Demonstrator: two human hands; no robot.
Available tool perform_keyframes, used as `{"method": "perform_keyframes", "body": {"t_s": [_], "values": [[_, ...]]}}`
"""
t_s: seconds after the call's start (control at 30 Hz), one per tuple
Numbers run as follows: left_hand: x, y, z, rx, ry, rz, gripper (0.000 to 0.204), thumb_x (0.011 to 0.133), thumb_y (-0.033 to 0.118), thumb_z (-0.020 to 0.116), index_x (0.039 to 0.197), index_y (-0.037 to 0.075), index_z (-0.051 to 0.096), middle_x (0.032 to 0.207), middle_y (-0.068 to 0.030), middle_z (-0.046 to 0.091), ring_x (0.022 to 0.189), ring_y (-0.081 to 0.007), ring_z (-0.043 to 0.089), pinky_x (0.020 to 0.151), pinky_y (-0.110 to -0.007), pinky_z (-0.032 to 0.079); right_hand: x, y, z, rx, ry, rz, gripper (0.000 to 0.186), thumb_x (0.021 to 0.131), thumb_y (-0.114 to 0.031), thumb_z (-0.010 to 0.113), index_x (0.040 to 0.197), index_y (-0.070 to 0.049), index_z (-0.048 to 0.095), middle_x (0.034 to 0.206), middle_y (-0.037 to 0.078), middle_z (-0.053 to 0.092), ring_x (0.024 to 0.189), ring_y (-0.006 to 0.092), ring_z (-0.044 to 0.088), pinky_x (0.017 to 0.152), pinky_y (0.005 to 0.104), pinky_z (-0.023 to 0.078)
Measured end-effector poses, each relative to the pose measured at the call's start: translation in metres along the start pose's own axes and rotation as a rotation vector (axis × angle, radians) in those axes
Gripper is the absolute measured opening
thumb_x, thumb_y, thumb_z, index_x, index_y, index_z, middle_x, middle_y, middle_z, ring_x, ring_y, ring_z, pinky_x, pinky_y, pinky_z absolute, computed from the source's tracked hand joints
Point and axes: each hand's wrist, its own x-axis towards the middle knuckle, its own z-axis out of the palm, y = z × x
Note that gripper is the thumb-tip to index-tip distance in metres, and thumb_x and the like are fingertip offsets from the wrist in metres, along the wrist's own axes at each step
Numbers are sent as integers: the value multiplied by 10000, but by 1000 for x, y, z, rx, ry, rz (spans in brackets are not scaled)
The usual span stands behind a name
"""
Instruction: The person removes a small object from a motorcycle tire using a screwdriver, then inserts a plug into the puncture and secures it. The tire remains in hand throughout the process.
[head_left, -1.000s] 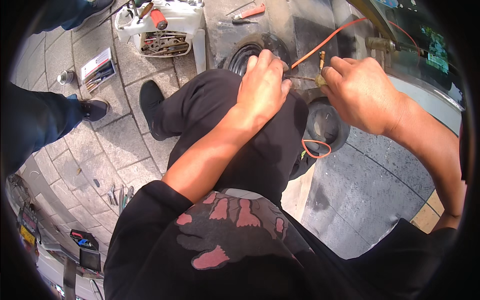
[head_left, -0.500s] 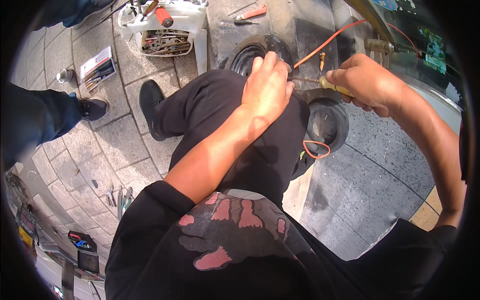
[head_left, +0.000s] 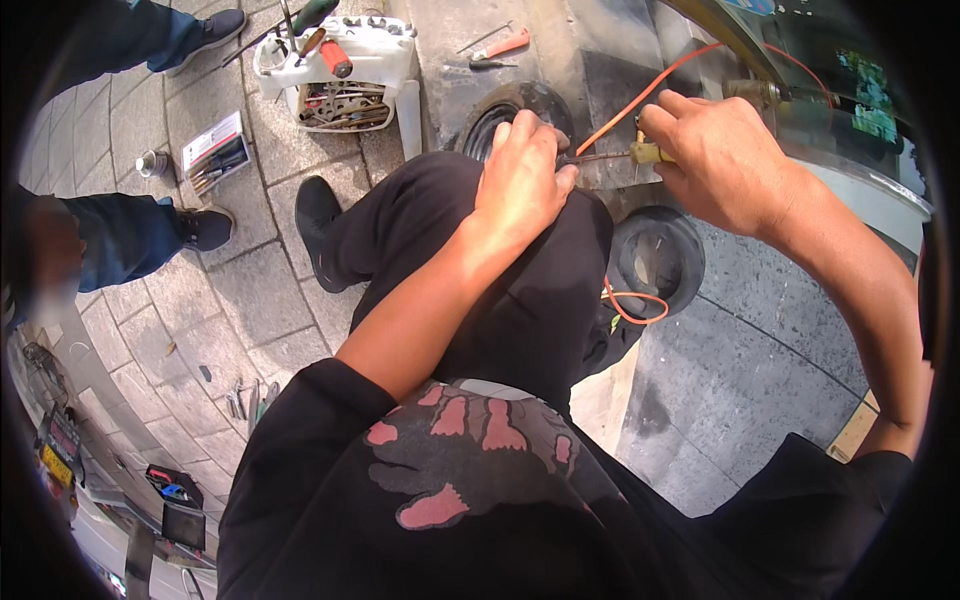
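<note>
My right hand (head_left: 725,165) is closed round the yellow handle (head_left: 648,153) of a screwdriver. The tool's thin shaft (head_left: 602,156) runs leftward to my left hand (head_left: 522,175), where its tip meets a small dark piece (head_left: 564,152). My left fingers are curled over that spot, so what they hold is mostly hidden. Partly behind my left hand lies a black wheel-like ring (head_left: 488,128). Another black round part (head_left: 692,258) sits beyond my knee. An orange hose (head_left: 640,95) passes close to both hands.
On the left stand a white toolbox (head_left: 400,70) full of tools, a tray of drivers (head_left: 218,155) and a can (head_left: 153,164). A red-handled tool (head_left: 503,44) lies on the ground ahead. Another person's legs (head_left: 130,240) are at left; a glass panel (head_left: 860,110) is at right.
My right hand has turned about the screwdriver handle, its back now more upward. Its fingers have shifted slightly left. My left hand keeps its place by the wheel; the whole view has shifted a little.
</note>
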Motion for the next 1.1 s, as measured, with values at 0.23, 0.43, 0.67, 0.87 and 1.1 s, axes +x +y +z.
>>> {"method": "perform_keyframes", "body": {"t_s": [0.23,0.43,0.67,0.87,1.1], "values": [[0,-1,-2,11,-26,8,375,917,143,915,1245,12,787,1323,-160,637,1265,-403,630,1095,-518,580,-5,-3,3,-217,28,-238,154,881,-106,745,1006,-31,694,996,119,680,972,304,753,850,420,625],[5,1,-4,2,-42,-39,357,928,173,903,1233,23,795,1319,-151,651,1276,-399,639,1109,-512,575,-5,3,8,-49,154,-210,132,911,-110,755,925,-16,663,942,141,659,841,346,738,739,457,615],[9,-1,-3,8,-25,-45,335,921,204,897,1207,51,817,1317,-144,683,1313,-402,651,1115,-504,572,-9,7,13,11,189,-166,139,927,-96,752,898,-16,643,951,137,652,841,359,725,731,472,606],[9,0,-3,5,-43,-19,360,927,176,913,1231,23,796,1331,-158,643,1267,-404,632,1115,-510,573,-12,8,17,11,167,-161,142,924,-99,750,906,-22,633,974,138,659,867,357,724,740,475,606],[8,-3,-1,14,-15,-26,342,909,205,906,1203,54,818,1313,-153,687,1320,-410,648,1124,-504,566,-13,3,18,25,204,-138,163,905,-73,762,915,-20,608,992,138,659,872,355,723,741,474,604]]}}
